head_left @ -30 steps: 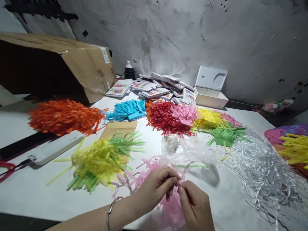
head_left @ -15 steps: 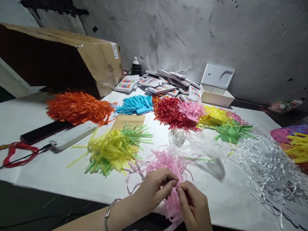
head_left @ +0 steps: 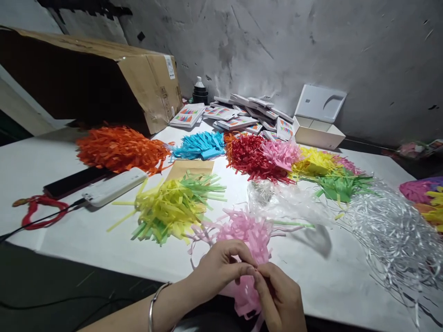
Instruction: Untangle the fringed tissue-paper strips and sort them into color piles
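Note:
My left hand (head_left: pixel 221 265), with a silver bangle at the wrist, is closed in a pinch at the table's front edge. My right hand (head_left: pixel 282 297) pinches right beside it, and the fingertips of both meet. Between them they grip the middle of a pink tissue-paper tassel (head_left: pixel 247 230); its fringe spreads on the table beyond the hands and hangs below them. The exact spot they pinch is covered by the fingers. To the left lies a bunch of yellow and green paper tassels (head_left: pixel 169 207). A crumpled clear plastic bag (head_left: pixel 287 203) lies beyond my right hand.
Orange (head_left: pixel 121 150), blue (head_left: pixel 200 145) and red tassels (head_left: pixel 251 154) line the back. A silver ribbon heap (head_left: pixel 394 230) covers the right side. A white power bank (head_left: pixel 116 186) with a cable lies left. Behind are flat boxes (head_left: pixel 238 122), an open white box (head_left: pixel 320 133) and a large carton (head_left: pixel 152 87).
The view has shifted slightly, so the table's things sit a little further right. My fingertips have come closer together over the pink tassel.

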`<state>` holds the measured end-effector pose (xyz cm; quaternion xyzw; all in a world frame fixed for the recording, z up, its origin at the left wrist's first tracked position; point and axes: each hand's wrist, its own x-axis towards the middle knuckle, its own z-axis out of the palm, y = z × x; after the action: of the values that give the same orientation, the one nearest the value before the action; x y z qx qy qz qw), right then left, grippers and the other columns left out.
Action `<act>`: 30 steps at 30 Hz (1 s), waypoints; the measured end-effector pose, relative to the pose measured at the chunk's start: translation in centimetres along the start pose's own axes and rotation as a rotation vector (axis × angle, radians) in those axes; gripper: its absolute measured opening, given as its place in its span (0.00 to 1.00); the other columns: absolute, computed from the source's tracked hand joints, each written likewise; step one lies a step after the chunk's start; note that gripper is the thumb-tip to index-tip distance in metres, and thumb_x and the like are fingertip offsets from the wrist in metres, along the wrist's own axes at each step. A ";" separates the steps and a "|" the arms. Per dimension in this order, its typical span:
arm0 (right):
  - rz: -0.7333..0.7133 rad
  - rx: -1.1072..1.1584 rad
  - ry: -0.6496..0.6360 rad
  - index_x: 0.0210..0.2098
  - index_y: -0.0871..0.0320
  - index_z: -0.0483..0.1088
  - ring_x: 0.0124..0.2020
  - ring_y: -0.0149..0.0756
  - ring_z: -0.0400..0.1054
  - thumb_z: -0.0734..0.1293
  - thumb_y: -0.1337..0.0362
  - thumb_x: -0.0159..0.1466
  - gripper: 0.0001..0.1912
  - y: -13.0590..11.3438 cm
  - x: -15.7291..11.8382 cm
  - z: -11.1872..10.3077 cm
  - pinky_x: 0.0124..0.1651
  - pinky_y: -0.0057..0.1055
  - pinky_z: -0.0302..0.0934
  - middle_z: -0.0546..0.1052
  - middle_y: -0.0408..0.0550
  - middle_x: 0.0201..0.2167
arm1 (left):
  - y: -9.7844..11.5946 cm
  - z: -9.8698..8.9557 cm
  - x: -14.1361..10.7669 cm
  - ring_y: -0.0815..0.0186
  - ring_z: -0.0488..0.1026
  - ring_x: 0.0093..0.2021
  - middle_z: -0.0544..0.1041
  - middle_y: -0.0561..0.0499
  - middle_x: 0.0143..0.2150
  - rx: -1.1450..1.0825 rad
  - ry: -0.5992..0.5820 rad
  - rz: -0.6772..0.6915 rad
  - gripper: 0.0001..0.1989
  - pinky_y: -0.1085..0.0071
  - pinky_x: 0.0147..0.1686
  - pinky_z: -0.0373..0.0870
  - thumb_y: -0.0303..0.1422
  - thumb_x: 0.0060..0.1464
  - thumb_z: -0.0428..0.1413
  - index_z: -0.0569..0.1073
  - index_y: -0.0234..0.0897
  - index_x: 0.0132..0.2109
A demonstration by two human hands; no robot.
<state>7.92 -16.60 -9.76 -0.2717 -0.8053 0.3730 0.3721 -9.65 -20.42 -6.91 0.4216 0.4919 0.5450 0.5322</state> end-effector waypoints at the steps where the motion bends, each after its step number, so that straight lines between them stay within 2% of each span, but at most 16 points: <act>1: -0.002 -0.002 -0.005 0.36 0.54 0.71 0.27 0.30 0.67 0.59 0.67 0.71 0.10 0.1 0.0 -0.1 0.31 0.26 0.58 0.71 0.41 0.26 | 0.0 0.0 0.1 0.71 0.69 0.25 0.74 0.51 0.30 -0.018 -0.001 -0.024 0.08 0.77 0.23 0.69 0.34 0.47 0.67 0.80 0.33 0.29; 3: 0.016 0.008 -0.011 0.38 0.54 0.72 0.28 0.30 0.68 0.60 0.66 0.71 0.09 0.3 0.1 -0.1 0.32 0.25 0.59 0.73 0.41 0.28 | -0.1 -0.1 0.3 0.71 0.70 0.24 0.75 0.51 0.30 -0.026 0.000 -0.048 0.07 0.77 0.23 0.69 0.33 0.47 0.67 0.80 0.33 0.29; 6: 0.033 0.031 -0.023 0.43 0.53 0.72 0.28 0.30 0.68 0.60 0.66 0.71 0.08 0.6 0.1 -0.2 0.32 0.25 0.60 0.75 0.41 0.30 | -0.3 -0.1 0.3 0.71 0.71 0.25 0.76 0.52 0.29 0.050 0.025 -0.013 0.03 0.76 0.25 0.70 0.29 0.48 0.64 0.80 0.33 0.30; 10: -0.008 0.000 -0.022 0.40 0.53 0.73 0.26 0.30 0.66 0.59 0.67 0.72 0.10 0.9 -0.2 -0.1 0.31 0.26 0.57 0.72 0.41 0.26 | -0.3 -0.1 0.1 0.71 0.72 0.25 0.77 0.53 0.28 0.179 0.017 -0.017 0.03 0.77 0.27 0.70 0.26 0.48 0.61 0.80 0.35 0.32; 14: 0.047 -0.018 -0.003 0.36 0.55 0.72 0.25 0.30 0.65 0.59 0.65 0.72 0.11 1.1 -0.3 0.0 0.30 0.26 0.57 0.71 0.42 0.25 | -0.6 -0.1 0.0 0.70 0.74 0.26 0.78 0.54 0.27 0.208 0.006 -0.062 0.02 0.77 0.28 0.71 0.27 0.48 0.61 0.79 0.35 0.32; 18: 0.080 0.046 -0.030 0.33 0.55 0.72 0.24 0.29 0.66 0.60 0.62 0.72 0.13 1.0 -0.3 0.2 0.28 0.25 0.57 0.71 0.41 0.23 | -1.1 -0.2 0.1 0.70 0.73 0.24 0.78 0.52 0.27 0.135 0.016 -0.081 0.03 0.77 0.26 0.71 0.28 0.48 0.61 0.80 0.34 0.31; 22: 0.074 0.026 0.015 0.34 0.55 0.74 0.24 0.29 0.67 0.59 0.63 0.72 0.14 0.8 -0.1 0.5 0.28 0.24 0.58 0.71 0.41 0.23 | -1.0 -0.6 0.3 0.70 0.71 0.23 0.77 0.51 0.26 0.059 -0.009 -0.114 0.06 0.77 0.24 0.71 0.32 0.51 0.61 0.80 0.33 0.32; 30: 0.026 -0.019 0.035 0.37 0.55 0.74 0.26 0.31 0.67 0.59 0.65 0.72 0.12 1.3 -0.1 1.0 0.29 0.26 0.60 0.72 0.43 0.25 | -0.2 -1.1 0.6 0.70 0.74 0.23 0.79 0.50 0.27 0.169 -0.022 -0.173 0.06 0.77 0.25 0.70 0.31 0.51 0.60 0.81 0.32 0.33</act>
<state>7.35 -16.35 -11.32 -0.2921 -0.7988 0.3652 0.3786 -10.72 -19.93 -7.30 0.4269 0.5649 0.4487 0.5452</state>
